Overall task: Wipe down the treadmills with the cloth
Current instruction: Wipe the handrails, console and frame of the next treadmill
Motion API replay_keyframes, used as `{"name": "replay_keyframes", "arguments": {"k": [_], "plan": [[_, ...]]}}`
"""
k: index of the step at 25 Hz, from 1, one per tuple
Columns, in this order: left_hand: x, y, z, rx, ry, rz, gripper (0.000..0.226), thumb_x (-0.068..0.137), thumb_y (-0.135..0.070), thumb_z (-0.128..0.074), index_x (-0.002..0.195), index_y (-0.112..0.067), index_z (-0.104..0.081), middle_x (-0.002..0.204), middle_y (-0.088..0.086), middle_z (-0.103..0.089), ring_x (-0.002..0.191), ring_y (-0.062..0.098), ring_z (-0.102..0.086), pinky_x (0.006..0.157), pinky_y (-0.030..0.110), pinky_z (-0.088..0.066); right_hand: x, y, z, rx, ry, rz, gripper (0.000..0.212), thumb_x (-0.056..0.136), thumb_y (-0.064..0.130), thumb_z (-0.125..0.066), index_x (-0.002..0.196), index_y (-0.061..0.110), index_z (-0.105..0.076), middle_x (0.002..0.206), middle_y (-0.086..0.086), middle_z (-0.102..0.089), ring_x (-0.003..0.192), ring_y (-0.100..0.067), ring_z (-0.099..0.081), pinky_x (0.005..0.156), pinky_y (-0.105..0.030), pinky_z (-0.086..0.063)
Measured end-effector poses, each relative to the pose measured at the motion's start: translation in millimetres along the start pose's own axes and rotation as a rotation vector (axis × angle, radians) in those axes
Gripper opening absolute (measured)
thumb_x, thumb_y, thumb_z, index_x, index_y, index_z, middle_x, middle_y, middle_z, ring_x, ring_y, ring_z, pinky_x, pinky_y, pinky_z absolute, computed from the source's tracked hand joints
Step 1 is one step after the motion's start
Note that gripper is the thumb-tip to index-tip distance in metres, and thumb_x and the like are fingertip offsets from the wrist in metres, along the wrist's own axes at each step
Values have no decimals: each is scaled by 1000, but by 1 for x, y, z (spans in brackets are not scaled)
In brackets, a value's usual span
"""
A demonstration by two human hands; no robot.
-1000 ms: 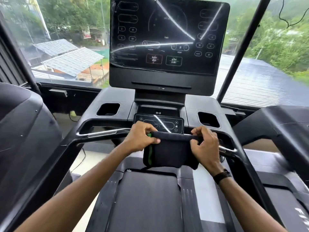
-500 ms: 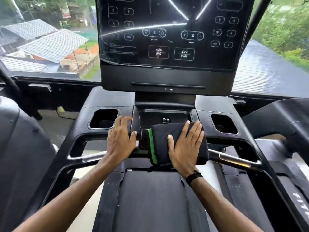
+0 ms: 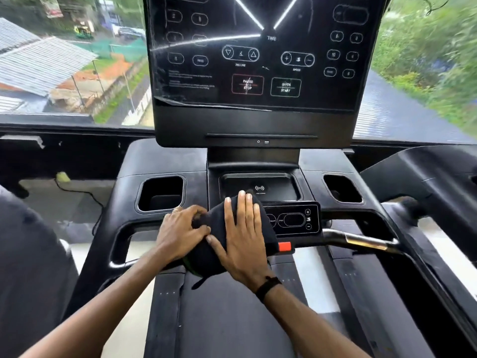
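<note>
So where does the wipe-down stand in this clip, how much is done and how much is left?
Early on. Nothing reads as finished: the big display still carries streaks and peeling film. In hand: the right hand presses the dark cloth flat on the lower control panel, while the left hand pinches the cloth's edge. Left: the display, both cup holders, the handlebar, the belt and the neighbouring treadmills.

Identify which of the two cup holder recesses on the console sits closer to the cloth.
The left cup holder: the left hand gripping the cloth lies just below its lower right corner. The right cup holder lies beyond the small control panel.
</note>
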State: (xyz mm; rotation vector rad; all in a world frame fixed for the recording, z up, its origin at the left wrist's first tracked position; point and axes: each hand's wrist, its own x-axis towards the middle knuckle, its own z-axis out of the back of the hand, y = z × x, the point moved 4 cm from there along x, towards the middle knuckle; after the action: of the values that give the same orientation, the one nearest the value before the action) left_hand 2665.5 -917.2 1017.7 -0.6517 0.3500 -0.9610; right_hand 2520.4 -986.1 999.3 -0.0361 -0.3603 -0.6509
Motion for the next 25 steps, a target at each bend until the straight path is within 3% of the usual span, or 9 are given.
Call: {"name": "replay_keyframes", "arguments": {"k": [2,5,8,12,15,17,21,23,25], "plan": [[2,-8,2,-57,-104,-43,62,67,-58,-52,121,-28,-59,103,-10,-65,98,15,-59,94,41,-40,-5,-16,2,-34,-18,-9,75,101,53,-35,159,12,-12,166,-17,2,154,-30,5,124,-51,-5],[3,-26,2,-148,-243,-105,64,75,-54,-58,131,-23,-50,114,-10,-56,96,11,-57,90,36,-32,-17,-58,6,-65,-59,-259,71,100,46,-32,159,12,-10,166,-17,-2,154,-30,3,123,-55,-6],[6,-33,-9,-114,-186,-156,68,75,-53,-59,133,-20,-48,114,-6,-57,97,15,-57,92,39,-33,-32,-119,10,-95,-33,-424,70,100,48,-21,160,14,-4,166,-15,2,154,-30,5,121,-58,-7],[0,-27,-8,-74,-233,-153,59,69,-38,-57,125,-20,-55,104,-8,-61,95,18,-60,86,34,-28,-34,-155,17,6,25,-592,77,93,53,-8,159,16,4,165,-16,10,153,-33,8,121,-59,-4],[-3,-17,-1,-79,-282,-116,43,67,-35,-56,108,-24,-64,94,-13,-63,92,16,-61,81,31,-24,-19,-127,14,-2,-22,-669,79,95,55,-13,158,8,-6,163,-25,-1,151,-42,-2,119,-62,-10],[-4,-11,2,-93,-272,-82,34,70,-45,-56,98,-29,-67,88,-15,-64,91,14,-61,80,31,-24,-10,-98,12,-49,-33,-604,80,98,59,-15,157,6,-14,162,-28,-7,150,-45,-5,118,-64,-12],[0,-7,-8,-101,-101,24,60,70,-73,-49,108,-30,-68,104,-12,-71,102,16,-62,92,36,-33,4,-35,5,-52,-9,-361,80,99,64,-14,158,9,-14,164,-23,-3,152,-40,5,121,-60,-1],[3,-6,-12,-151,-10,119,57,78,-64,-64,120,-26,-65,114,-6,-70,113,21,-61,103,42,-38,9,-17,2,-52,17,-302,81,99,65,-12,158,10,-13,165,-22,-3,152,-39,6,121,-60,-1],[2,-8,-11,-124,4,121,38,82,-49,-72,112,-25,-70,106,-3,-72,109,23,-63,101,44,-41,6,-14,2,-29,57,-241,82,98,66,-11,159,12,-10,165,-19,0,152,-36,7,121,-59,-1]]}}
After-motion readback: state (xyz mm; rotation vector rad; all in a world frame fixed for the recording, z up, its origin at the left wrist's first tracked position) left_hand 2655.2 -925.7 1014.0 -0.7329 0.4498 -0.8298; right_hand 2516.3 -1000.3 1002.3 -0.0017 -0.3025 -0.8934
